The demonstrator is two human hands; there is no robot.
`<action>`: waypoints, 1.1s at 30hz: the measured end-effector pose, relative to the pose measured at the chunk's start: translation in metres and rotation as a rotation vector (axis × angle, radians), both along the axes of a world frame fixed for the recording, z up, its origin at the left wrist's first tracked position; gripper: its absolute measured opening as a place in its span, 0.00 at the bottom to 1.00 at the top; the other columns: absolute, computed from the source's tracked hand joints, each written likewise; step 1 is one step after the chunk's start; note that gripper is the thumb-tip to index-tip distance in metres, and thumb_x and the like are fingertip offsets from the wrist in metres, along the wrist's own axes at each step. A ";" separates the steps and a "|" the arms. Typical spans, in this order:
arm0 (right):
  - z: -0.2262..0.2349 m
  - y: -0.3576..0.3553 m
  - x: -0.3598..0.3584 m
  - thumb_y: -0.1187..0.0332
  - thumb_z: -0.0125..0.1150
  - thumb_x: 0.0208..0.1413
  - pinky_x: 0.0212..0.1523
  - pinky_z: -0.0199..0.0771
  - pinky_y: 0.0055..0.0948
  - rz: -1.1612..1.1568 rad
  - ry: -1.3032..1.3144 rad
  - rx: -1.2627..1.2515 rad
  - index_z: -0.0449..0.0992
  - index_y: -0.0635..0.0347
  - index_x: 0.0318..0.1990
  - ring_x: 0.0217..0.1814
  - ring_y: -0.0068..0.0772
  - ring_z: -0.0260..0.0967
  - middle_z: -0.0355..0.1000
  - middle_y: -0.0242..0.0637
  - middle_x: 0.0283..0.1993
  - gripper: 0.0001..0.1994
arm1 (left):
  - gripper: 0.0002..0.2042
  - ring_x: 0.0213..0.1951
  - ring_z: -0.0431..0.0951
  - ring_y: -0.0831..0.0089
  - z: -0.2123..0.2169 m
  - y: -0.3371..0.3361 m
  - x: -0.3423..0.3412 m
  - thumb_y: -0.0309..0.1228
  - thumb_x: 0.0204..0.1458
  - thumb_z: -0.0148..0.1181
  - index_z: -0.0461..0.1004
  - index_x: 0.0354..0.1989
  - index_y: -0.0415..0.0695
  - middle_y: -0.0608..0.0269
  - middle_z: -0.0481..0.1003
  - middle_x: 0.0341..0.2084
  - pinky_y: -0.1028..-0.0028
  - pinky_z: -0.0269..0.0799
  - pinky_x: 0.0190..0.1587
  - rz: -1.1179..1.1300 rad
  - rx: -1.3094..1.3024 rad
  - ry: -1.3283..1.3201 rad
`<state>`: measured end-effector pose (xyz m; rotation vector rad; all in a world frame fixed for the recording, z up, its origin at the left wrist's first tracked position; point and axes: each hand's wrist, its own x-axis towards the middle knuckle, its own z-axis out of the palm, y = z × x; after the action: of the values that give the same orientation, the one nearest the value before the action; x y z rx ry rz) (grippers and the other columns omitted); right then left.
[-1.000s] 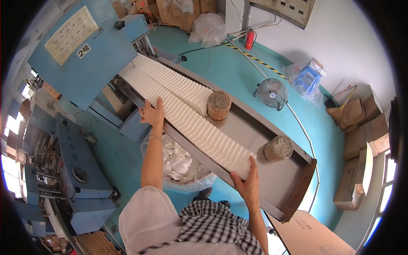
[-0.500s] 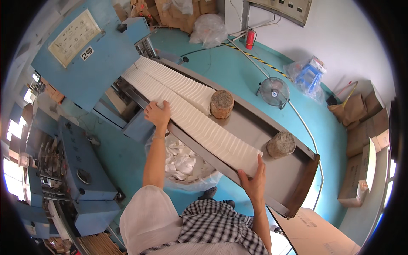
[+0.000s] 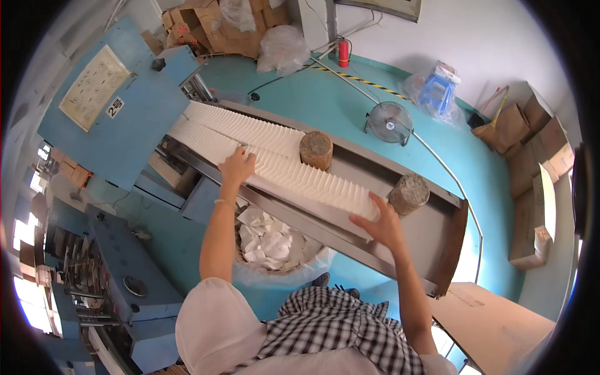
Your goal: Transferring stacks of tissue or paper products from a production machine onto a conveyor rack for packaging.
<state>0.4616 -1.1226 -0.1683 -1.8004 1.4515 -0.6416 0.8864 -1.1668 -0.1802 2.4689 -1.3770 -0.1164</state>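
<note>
Two rows of pleated white sheets ran out from under the blue machine [image 3: 125,147] along the metal tray [image 3: 428,240], and the near row [image 3: 300,177] had just shifted. Half a second earlier it lay close along the tray's near wall [image 3: 300,223]; now its outer part stood away from that wall, over toward the far side, with a smooth white side face turned into view and a strip of bare metal beside it. That suggested the row was being handled as one block, squeezed lengthwise between the hands; whether it had left the tray floor could not be told. The right hand [image 3: 386,226] grasped the outer end, thumb on the near side and fingers against the end, just beside the outer brown cylinder [image 3: 409,194]. The left hand [image 3: 239,167] had reached farther across the row, fingers bent down onto the folds; their tips were too buried to tell how firmly they held. The far row [image 3: 250,128] looked unmoved, its end by the inner brown cylinder [image 3: 316,150]. Below the tray, a lined bin held white scraps [image 3: 265,240].
</note>
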 end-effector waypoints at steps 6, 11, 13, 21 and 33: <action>0.031 -0.017 -0.023 0.37 0.67 0.45 0.60 0.68 0.36 0.102 0.082 0.176 0.72 0.63 0.59 0.59 0.47 0.72 0.74 0.53 0.56 0.42 | 0.24 0.52 0.78 0.56 0.057 -0.039 -0.021 0.50 0.48 0.54 0.79 0.47 0.46 0.52 0.79 0.47 0.51 0.59 0.59 -0.112 0.375 -0.144; 0.049 0.001 -0.062 0.27 0.58 0.46 0.62 0.66 0.38 0.188 0.292 0.451 0.72 0.63 0.60 0.61 0.50 0.70 0.72 0.53 0.58 0.47 | 0.25 0.51 0.78 0.57 0.042 -0.039 -0.054 0.52 0.50 0.55 0.81 0.45 0.43 0.51 0.80 0.45 0.52 0.60 0.58 -0.238 0.550 -0.261; 0.051 0.010 -0.094 0.27 0.56 0.47 0.62 0.66 0.38 0.150 0.344 0.509 0.71 0.63 0.61 0.61 0.50 0.70 0.72 0.53 0.58 0.47 | 0.31 0.52 0.77 0.50 0.041 -0.032 -0.082 0.60 0.50 0.54 0.79 0.48 0.45 0.44 0.78 0.48 0.55 0.66 0.55 -0.369 0.525 -0.182; 0.087 0.042 -0.129 0.54 0.68 0.52 0.58 0.69 0.41 -0.165 0.756 -0.049 0.66 0.61 0.62 0.54 0.55 0.71 0.72 0.55 0.51 0.33 | 0.29 0.45 0.79 0.49 0.026 0.052 -0.144 0.51 0.52 0.63 0.71 0.55 0.41 0.43 0.79 0.40 0.60 0.73 0.49 -0.544 -0.073 0.520; 0.038 -0.105 -0.056 0.55 0.77 0.24 0.52 0.74 0.50 0.198 0.848 0.016 0.70 0.48 0.60 0.59 0.61 0.62 0.65 0.49 0.55 0.45 | 0.24 0.37 0.77 0.54 -0.037 0.079 -0.179 0.43 0.51 0.65 0.74 0.50 0.39 0.53 0.77 0.37 0.62 0.73 0.40 -0.408 -0.904 0.317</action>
<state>0.4054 -1.2278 -0.1302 -2.2930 1.7317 0.2931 0.7078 -1.0877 -0.2168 1.3620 -1.3577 0.0267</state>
